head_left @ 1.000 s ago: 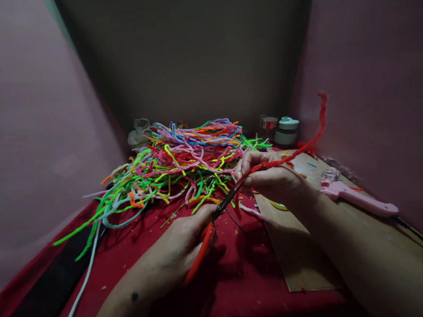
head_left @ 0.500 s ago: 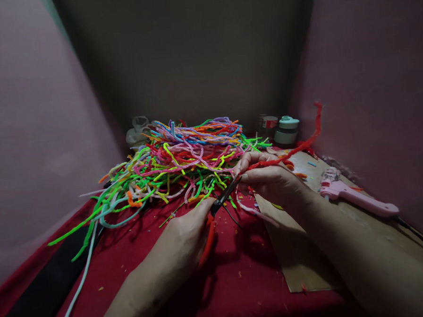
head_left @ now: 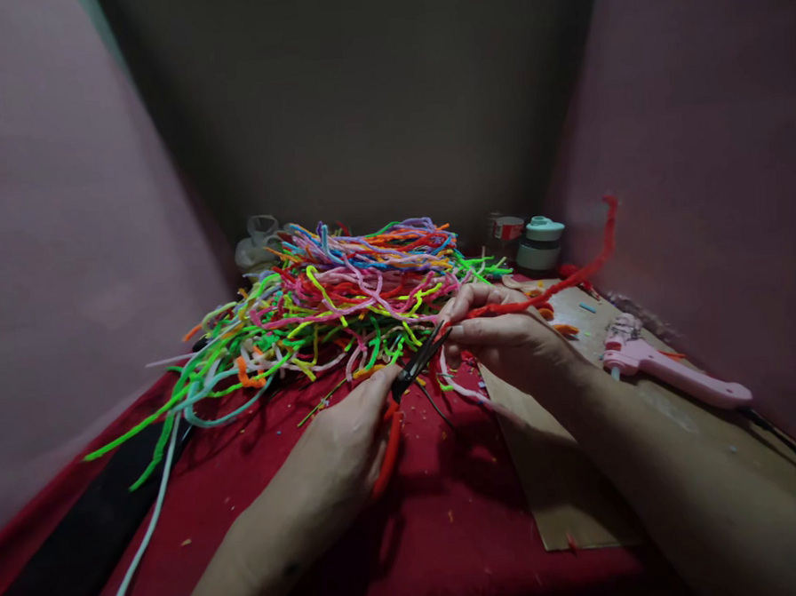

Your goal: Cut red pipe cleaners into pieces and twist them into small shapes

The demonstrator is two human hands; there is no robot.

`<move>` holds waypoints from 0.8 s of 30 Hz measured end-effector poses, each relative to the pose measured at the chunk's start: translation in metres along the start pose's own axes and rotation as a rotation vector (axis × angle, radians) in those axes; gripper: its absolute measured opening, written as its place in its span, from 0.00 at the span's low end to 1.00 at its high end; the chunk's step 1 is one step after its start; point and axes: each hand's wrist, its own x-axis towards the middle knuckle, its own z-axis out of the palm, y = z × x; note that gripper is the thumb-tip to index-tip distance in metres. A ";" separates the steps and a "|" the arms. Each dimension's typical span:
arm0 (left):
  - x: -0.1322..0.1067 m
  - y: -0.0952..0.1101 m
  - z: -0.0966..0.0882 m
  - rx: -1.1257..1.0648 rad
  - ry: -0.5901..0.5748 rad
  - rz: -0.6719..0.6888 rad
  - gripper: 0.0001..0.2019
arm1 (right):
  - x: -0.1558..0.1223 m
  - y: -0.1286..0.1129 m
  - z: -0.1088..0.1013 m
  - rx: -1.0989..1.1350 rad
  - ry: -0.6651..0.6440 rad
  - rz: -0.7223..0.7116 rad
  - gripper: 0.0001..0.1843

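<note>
My left hand [head_left: 355, 434] is closed around red-handled pliers [head_left: 410, 376], which look long-nosed with slim black jaws. The jaws point up and right, slightly apart, and their tips meet the fingertips of my right hand [head_left: 497, 328]. Between thumb and fingers, that right hand pinches a red pipe cleaner [head_left: 567, 280]. Its long free end runs right and bends upward; the near end is by the jaw tips, partly hidden by fingers. Behind both hands lies a big heap of multicoloured pipe cleaners [head_left: 370, 282].
A pink glue gun [head_left: 675, 371] rests on a board [head_left: 568, 494] at right, its cord trailing off. A jar with a pale green lid [head_left: 540, 242] and a red-labelled container [head_left: 506, 228] stand behind. Small scraps dot the red cloth [head_left: 464, 543]. A plastic bag [head_left: 257, 248] sits back left.
The pliers' jaws have parted a little at the red pipe cleaner. Its free end has swung slightly right and down. Both hands stay almost in place.
</note>
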 end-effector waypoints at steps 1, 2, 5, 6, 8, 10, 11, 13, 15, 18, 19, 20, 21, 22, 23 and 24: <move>0.000 0.001 -0.001 -0.011 -0.007 0.001 0.21 | 0.000 0.000 0.000 0.003 -0.007 -0.001 0.06; 0.000 0.003 -0.002 -0.018 -0.013 0.001 0.21 | 0.000 0.000 0.000 0.004 -0.012 -0.004 0.06; 0.001 0.005 -0.004 -0.024 -0.011 -0.019 0.19 | 0.000 -0.001 0.000 0.000 -0.010 -0.020 0.06; 0.001 0.005 -0.004 -0.023 -0.009 -0.026 0.19 | 0.000 -0.001 0.000 0.001 -0.009 -0.023 0.06; 0.001 0.004 -0.003 -0.016 -0.005 -0.032 0.18 | -0.001 -0.001 0.001 0.009 -0.011 -0.025 0.06; 0.001 0.003 -0.002 -0.004 -0.003 -0.027 0.18 | -0.001 0.000 0.001 0.018 -0.012 -0.029 0.06; 0.001 0.002 -0.001 0.002 -0.002 -0.025 0.18 | 0.000 0.000 0.001 0.020 -0.011 -0.034 0.06; 0.000 0.000 0.000 0.015 -0.001 -0.023 0.19 | 0.000 0.001 0.001 0.013 -0.004 -0.047 0.06; 0.000 -0.002 0.001 0.028 -0.003 -0.025 0.20 | 0.000 0.003 0.001 0.001 0.011 -0.061 0.06; 0.000 -0.002 0.002 0.039 0.000 -0.031 0.20 | 0.000 0.004 0.002 0.007 0.038 -0.058 0.06; 0.000 -0.002 0.002 0.039 0.000 -0.032 0.20 | 0.000 0.004 0.002 0.015 0.044 -0.053 0.06; 0.001 -0.002 0.002 0.038 0.003 -0.031 0.20 | 0.000 0.004 0.003 0.021 0.046 -0.047 0.06; 0.001 -0.002 0.003 0.038 0.007 -0.029 0.20 | 0.000 0.004 0.003 0.024 0.046 -0.044 0.07; 0.001 -0.002 0.003 0.038 0.008 -0.025 0.20 | 0.000 0.004 0.003 0.024 0.045 -0.044 0.06; 0.001 -0.002 0.003 0.037 0.012 -0.022 0.20 | 0.000 0.003 0.004 0.024 0.043 -0.045 0.06; 0.001 -0.002 0.003 0.034 0.014 -0.018 0.20 | 0.000 0.003 0.004 0.025 0.038 -0.046 0.06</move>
